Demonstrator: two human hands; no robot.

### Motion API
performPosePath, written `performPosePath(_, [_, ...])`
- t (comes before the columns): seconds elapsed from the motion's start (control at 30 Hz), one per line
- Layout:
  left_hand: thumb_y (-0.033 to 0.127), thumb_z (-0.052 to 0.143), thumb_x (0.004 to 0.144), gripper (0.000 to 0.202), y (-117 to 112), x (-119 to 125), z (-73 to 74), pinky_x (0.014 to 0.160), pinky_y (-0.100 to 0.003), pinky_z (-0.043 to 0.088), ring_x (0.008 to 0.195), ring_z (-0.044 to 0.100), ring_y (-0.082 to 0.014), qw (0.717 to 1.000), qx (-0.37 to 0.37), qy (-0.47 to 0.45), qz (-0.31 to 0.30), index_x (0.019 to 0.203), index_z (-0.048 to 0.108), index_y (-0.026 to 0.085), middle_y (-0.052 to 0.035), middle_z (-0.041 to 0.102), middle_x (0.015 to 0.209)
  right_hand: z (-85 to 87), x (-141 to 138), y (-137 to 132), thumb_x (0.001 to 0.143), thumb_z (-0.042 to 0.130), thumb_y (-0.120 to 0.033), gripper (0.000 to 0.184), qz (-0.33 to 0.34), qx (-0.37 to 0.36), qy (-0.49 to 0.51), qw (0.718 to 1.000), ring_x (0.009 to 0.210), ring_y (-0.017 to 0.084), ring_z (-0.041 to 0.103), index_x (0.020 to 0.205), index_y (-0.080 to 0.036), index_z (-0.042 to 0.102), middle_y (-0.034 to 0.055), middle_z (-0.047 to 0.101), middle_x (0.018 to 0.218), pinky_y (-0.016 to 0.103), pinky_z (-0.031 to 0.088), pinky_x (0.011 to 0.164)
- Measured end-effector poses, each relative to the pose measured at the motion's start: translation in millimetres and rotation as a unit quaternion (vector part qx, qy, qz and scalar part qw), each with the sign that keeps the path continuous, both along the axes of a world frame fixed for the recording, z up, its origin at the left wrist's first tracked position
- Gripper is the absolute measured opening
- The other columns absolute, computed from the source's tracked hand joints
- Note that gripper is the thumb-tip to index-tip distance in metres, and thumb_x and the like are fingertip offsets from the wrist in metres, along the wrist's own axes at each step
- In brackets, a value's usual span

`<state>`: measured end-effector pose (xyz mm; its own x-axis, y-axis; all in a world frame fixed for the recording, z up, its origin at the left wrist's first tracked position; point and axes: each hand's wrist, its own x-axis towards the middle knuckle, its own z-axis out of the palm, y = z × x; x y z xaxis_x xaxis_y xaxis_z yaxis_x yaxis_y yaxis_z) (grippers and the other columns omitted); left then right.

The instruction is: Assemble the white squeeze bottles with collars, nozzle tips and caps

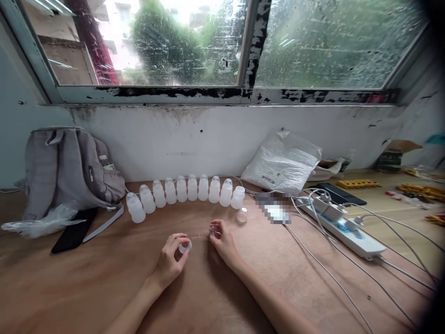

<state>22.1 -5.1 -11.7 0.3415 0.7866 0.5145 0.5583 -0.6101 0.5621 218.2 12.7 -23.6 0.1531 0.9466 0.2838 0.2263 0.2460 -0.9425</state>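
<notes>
My left hand (173,254) is closed around a white bottle collar ring (185,246), holding it between thumb and fingers just above the table. A little to the right, my right hand (221,239) pinches a small clear piece (212,230); the fingers partly hide it, and its exact kind does not show. Behind both hands, several frosted white baby bottles (181,189) with clear domed caps stand upright in a curved row. The rightmost bottle (238,198) has no cap, and its neck shows. In front of it a clear cap (241,215) rests on the table.
A grey backpack (69,167), a plastic bag (41,221) and a black flat item (71,234) occupy the left. To the right are a silvery bubble-wrap bag (283,160), a blurred-out device (274,208), and a white power strip (347,229) with trailing cables.
</notes>
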Motion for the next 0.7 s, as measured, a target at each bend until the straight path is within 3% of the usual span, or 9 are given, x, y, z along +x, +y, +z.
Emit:
performPosePath(0.13, [0.031, 0.059, 0.07, 0.037, 4, -2, -5.7, 0.083, -0.04, 0.041, 0.098, 0.05, -0.0241, 0.997, 0.0, 0.071, 0.036, 0.106, 0.052, 0.023, -0.0076, 0.052, 0.108, 2.4, -3, -3, 0.068, 0.054, -0.021, 0.026, -0.002, -0.009, -0.016, 1.0, 0.062, 0.013, 0.055, 0.092, -0.02, 0.045, 0.0, 0.055, 0.077, 0.027, 0.047, 0.059])
performPosePath(0.2, [0.035, 0.06, 0.069, 0.045, 5, -5, -6.8, 0.084, -0.042, 0.04, 0.099, 0.049, -0.0252, 0.995, -0.007, 0.1, 0.024, 0.111, 0.05, 0.025, -0.0076, 0.052, 0.109, 4.8, -5, -6, 0.069, 0.055, -0.023, 0.025, 0.0, -0.013, -0.034, 0.999, 0.057, 0.013, 0.053, 0.091, -0.02, 0.046, -0.0013, 0.055, 0.072, 0.027, 0.046, 0.056])
performPosePath(0.3, [0.034, 0.059, 0.071, 0.04, 4, -6, -5.4, 0.085, -0.042, 0.039, 0.097, 0.049, -0.025, 0.992, -0.018, 0.125, -0.014, 0.108, 0.052, 0.026, -0.0065, 0.053, 0.103, 6.2, -7, -10, 0.069, 0.053, -0.021, 0.02, 0.002, -0.009, -0.064, 0.998, 0.057, 0.013, 0.051, 0.088, -0.02, 0.048, -0.0021, 0.054, 0.067, 0.027, 0.044, 0.056])
performPosePath(0.5, [0.024, 0.054, 0.075, 0.03, -1, -2, -3.8, 0.071, -0.032, 0.047, 0.074, 0.054, -0.0159, 0.995, -0.08, 0.031, -0.047, 0.104, 0.047, 0.023, -0.0055, 0.051, 0.098, -1.6, -10, -9, 0.066, 0.049, -0.014, 0.026, -0.005, 0.003, -0.089, 0.996, 0.059, 0.014, 0.051, 0.091, -0.02, 0.05, -0.0013, 0.054, 0.069, 0.027, 0.044, 0.058])
performPosePath(0.7, [0.023, 0.055, 0.074, 0.032, -9, 7, -7.1, 0.07, -0.031, 0.051, 0.077, 0.057, -0.0151, 0.986, -0.138, -0.093, -0.028, 0.103, 0.042, 0.021, -0.0048, 0.053, 0.096, -3.4, -21, -18, 0.067, 0.045, -0.009, 0.029, 0.027, 0.058, -0.133, 0.989, 0.067, 0.016, 0.054, 0.092, -0.02, 0.052, 0.0027, 0.056, 0.077, 0.029, 0.045, 0.062])
